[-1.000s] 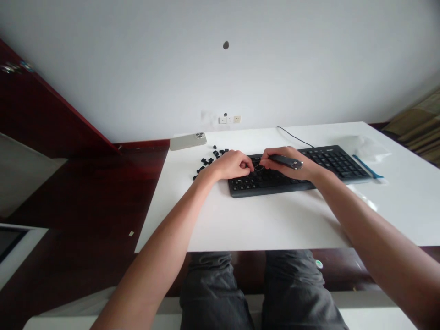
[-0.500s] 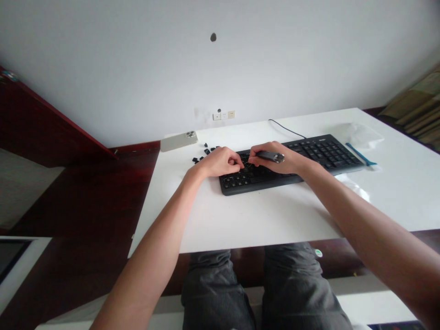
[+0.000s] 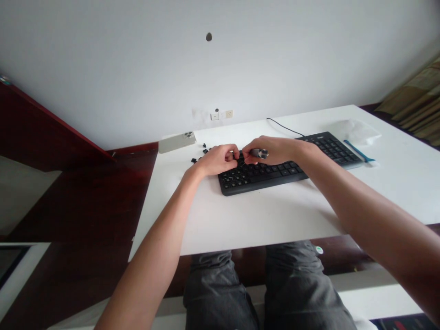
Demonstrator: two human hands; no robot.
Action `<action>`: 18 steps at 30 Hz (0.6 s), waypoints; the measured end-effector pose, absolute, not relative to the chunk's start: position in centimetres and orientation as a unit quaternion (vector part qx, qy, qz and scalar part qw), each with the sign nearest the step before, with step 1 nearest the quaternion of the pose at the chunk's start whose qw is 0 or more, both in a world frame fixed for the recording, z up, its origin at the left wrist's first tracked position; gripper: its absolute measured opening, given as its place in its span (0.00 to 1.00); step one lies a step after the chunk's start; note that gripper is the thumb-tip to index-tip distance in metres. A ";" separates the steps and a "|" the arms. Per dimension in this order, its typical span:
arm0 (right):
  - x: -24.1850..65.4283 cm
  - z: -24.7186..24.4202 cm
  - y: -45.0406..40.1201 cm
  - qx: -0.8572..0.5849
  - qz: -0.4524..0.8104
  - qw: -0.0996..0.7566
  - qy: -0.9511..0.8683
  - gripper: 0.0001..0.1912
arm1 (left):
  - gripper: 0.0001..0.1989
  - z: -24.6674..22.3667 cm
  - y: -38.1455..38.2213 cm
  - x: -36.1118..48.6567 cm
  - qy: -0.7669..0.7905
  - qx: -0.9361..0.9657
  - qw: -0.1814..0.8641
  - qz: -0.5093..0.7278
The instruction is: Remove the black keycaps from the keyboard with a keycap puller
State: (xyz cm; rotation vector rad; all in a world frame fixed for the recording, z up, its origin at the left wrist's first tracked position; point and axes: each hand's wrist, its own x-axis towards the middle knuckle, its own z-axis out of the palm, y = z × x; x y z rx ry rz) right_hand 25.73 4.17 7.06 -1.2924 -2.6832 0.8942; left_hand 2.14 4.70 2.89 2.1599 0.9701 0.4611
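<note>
A black keyboard [image 3: 275,175] lies on the white table, its left part showing exposed switches where keycaps are off. My right hand [image 3: 266,149] is closed around a dark-handled keycap puller [image 3: 258,153]. Its thin wire end points down at the keyboard's left part. Close beside it, my left hand [image 3: 220,158] rests over the keyboard's left end, fingers curled. A gap shows between its thumb and index finger, with nothing visible in it. Several loose black keycaps [image 3: 205,151] lie beyond my left hand, partly hidden by it.
A phone [image 3: 177,143] lies at the table's far left corner. To the keyboard's right are a blue brush-like tool [image 3: 359,151] and a clear plastic bag [image 3: 355,131]. The keyboard's cable [image 3: 283,126] runs off toward the wall [image 3: 292,59].
My right hand and the keycap puller have shifted left and toward the far rows, uncovering more keys. The left thumb and index finger have parted. The view has shifted slightly.
</note>
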 end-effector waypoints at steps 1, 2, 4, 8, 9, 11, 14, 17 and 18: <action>25.8 7.0 4.3 -0.410 0.287 0.020 -0.865 0.06 | 0.10 3.0 4.6 2.2 0.378 0.839 0.352 0.171; 25.7 6.9 4.5 -0.406 0.288 0.025 -0.867 0.06 | 0.11 3.0 4.5 2.3 0.379 0.843 0.345 0.162; 25.5 6.8 5.1 -0.398 0.290 0.032 -0.870 0.03 | 0.13 3.1 4.5 2.4 0.381 0.855 0.322 0.144; 25.0 7.0 6.5 -0.375 0.324 0.015 -0.869 0.06 | 0.11 2.8 4.5 2.6 0.390 0.864 0.287 0.136; 24.9 7.1 6.6 -0.370 0.335 0.014 -0.867 0.06 | 0.11 2.7 4.5 2.6 0.392 0.863 0.287 0.139; 25.1 7.0 6.4 -0.368 0.352 0.023 -0.860 0.06 | 0.12 2.5 4.6 2.6 0.392 0.861 0.292 0.142; 25.8 6.3 5.1 -0.379 0.344 0.065 -0.857 0.03 | 0.12 2.6 4.5 2.6 0.396 0.857 0.299 0.140; 26.3 5.3 3.6 -0.396 0.301 0.104 -0.861 0.04 | 0.11 2.8 4.3 2.7 0.400 0.852 0.305 0.144; 26.4 5.0 3.4 -0.405 0.291 0.108 -0.860 0.05 | 0.11 2.9 4.2 2.8 0.402 0.851 0.304 0.145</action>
